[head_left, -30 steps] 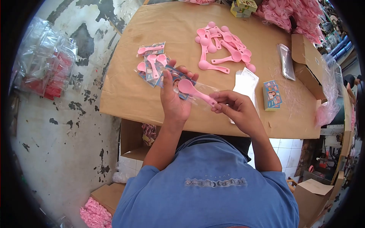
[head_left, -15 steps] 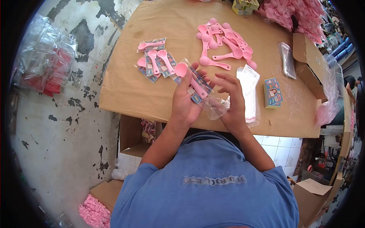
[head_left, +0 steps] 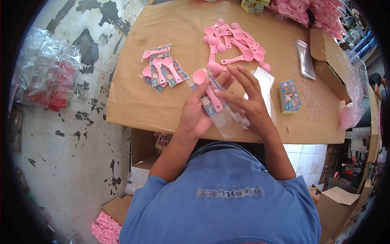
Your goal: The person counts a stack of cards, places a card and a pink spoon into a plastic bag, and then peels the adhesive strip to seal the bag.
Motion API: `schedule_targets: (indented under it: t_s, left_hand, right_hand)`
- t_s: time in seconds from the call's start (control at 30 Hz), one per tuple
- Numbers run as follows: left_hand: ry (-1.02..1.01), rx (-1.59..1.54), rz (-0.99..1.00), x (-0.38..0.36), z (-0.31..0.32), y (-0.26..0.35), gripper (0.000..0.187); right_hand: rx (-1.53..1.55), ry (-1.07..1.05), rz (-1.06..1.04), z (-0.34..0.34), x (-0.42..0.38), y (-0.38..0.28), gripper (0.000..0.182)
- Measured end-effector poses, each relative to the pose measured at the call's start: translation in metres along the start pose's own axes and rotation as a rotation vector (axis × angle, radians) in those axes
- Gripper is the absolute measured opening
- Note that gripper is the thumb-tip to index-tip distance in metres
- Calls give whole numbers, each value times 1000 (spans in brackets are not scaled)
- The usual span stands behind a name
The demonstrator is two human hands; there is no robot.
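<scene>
My left hand (head_left: 194,114) grips a clear plastic bag (head_left: 224,124) with a pink measuring spoon (head_left: 213,98) and a blue printed card (head_left: 208,109) in it. The spoon's bowl points away from me, and the bag's loose end hangs toward me. My right hand (head_left: 256,110) is beside the bag with its fingers stretched apart, the thumb close to the spoon handle. Whether that hand touches the bag is hard to see. Several bagged spoons with cards (head_left: 159,70) lie left of my hands. Loose pink spoons (head_left: 242,45) are heaped beyond them.
White plastic bags (head_left: 265,87) and a stack of printed cards (head_left: 289,96) lie to the right on the brown-covered table (head_left: 142,107). Farther right are a clear packet (head_left: 304,59) and an open cardboard box (head_left: 328,67). Pink bundles (head_left: 289,11) fill the back right corner.
My right hand has moved up and inward over the bag, its fingers stretching out further. The bag's loose end now hangs straighter. My left hand keeps its hold.
</scene>
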State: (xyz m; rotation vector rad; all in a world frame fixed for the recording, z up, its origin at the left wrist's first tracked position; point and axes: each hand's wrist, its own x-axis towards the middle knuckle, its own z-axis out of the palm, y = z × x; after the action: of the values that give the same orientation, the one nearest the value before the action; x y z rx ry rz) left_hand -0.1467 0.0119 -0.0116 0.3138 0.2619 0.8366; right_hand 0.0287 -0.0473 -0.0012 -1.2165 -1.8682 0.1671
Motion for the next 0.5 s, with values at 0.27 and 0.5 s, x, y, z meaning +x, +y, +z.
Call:
schedule_targets:
  t_s: [0.27,0.5]
  left_hand:
    - [9,128,-74,-6,-19,9,61]
    - [-105,691,110,-14,-6,8,49]
  right_hand:
    - [562,-5,187,-11,8,-8,39]
    - [657,-89,620,-5,0,-24,66]
